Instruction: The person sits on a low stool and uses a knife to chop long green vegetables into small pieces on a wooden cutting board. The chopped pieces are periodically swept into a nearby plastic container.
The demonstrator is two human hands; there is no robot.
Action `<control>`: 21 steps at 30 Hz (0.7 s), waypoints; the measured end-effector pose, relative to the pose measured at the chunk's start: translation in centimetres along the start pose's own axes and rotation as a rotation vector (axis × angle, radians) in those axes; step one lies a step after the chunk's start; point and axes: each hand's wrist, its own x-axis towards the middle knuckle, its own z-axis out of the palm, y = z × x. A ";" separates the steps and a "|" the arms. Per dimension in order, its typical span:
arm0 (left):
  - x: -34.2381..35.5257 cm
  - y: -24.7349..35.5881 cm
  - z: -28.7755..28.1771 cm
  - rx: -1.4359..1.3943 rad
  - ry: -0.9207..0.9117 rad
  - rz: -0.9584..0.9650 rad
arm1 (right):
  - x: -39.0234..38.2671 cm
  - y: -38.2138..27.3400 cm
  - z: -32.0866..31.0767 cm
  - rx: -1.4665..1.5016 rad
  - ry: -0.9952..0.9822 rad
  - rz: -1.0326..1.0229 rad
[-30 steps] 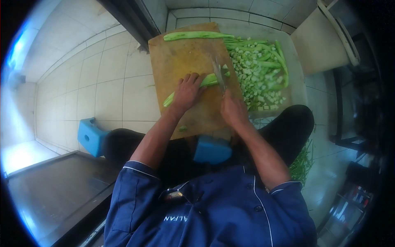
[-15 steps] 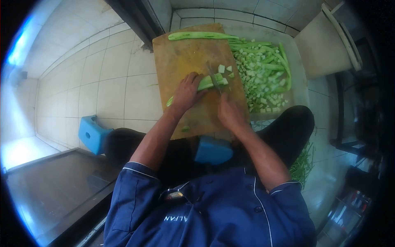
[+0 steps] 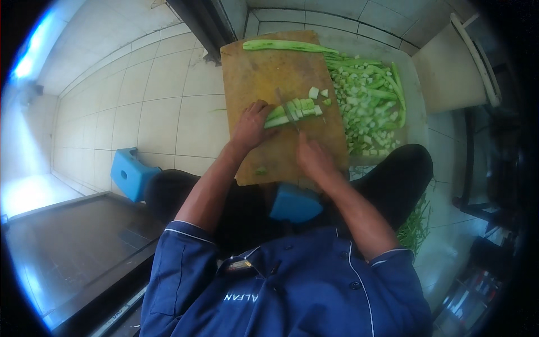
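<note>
The right hand (image 3: 314,160) is closed around the handle of a knife (image 3: 287,110), whose blade crosses a green gourd (image 3: 292,111) just ahead of it. The left hand (image 3: 251,126), fingers curled, presses down on the gourd's uncut end. Both work on a wooden cutting board (image 3: 264,73). Cut pieces (image 3: 315,94) lie just beyond the blade. To the right of the hands sits a tray (image 3: 415,90) heaped with chopped gourd. At the board's far edge lies a whole gourd (image 3: 286,46).
</note>
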 end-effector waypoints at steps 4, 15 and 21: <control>-1.0 0.1 -1.5 0.050 -0.015 0.004 | 0.6 0.1 -0.2 0.013 -0.027 0.012; -2.6 -0.8 -2.7 0.100 -0.097 -0.113 | 0.7 0.3 1.1 -0.060 -0.121 0.028; -0.4 -0.1 -0.5 0.061 -0.014 -0.017 | 2.2 6.6 -1.2 -0.037 0.086 0.245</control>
